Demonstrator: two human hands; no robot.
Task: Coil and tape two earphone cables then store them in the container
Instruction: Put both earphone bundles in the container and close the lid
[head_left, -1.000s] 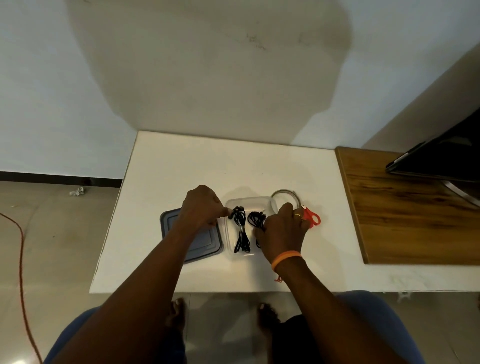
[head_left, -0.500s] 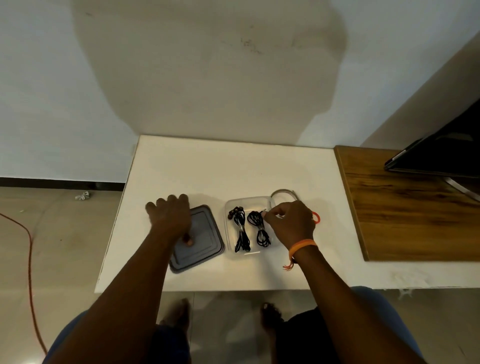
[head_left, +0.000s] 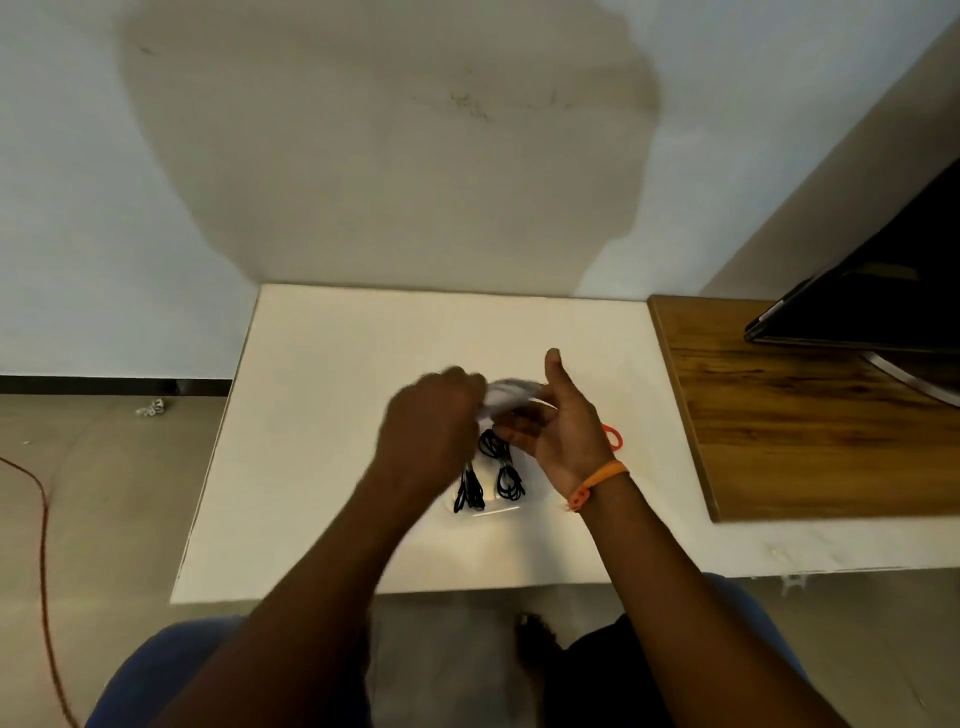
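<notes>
Two coiled black earphone cables, one on the left and one on the right, lie side by side in the clear container on the white table. My left hand grips the grey lid, which is blurred and raised above the container's far end. My right hand is beside the lid with its thumb pointing up and its fingers reaching under the lid. My hands hide the container's far half.
The orange scissors handle pokes out from behind my right wrist. A wooden board lies on the right with a dark screen on it. An orange cord runs along the floor on the left.
My left hand has lifted the lid off the table at the left and carried it right, over the container. My right hand has opened and risen to meet it.
</notes>
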